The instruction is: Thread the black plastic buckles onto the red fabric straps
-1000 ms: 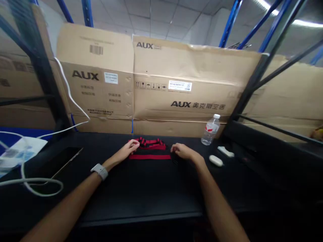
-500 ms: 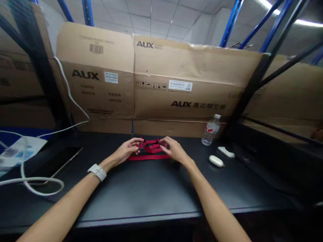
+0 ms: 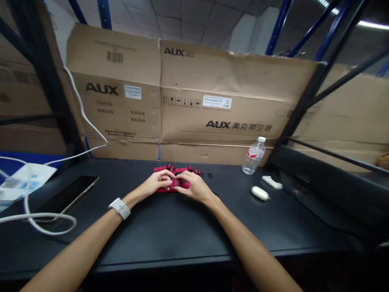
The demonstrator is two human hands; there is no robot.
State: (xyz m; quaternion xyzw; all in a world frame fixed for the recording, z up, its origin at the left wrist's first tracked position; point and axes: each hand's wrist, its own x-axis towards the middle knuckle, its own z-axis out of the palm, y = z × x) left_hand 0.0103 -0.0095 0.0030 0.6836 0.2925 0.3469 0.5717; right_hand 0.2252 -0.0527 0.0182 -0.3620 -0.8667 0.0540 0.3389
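Head view, red strap (image 3: 174,183) between both hands (image 3: 177,184)

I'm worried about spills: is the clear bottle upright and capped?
Upright and capped: the bottle stands on its base on the black table, white cap on top.

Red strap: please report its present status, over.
Left hand and right hand close together, fingers on red strap. Strap partly hidden by hands. Bottle at right, not in the way.
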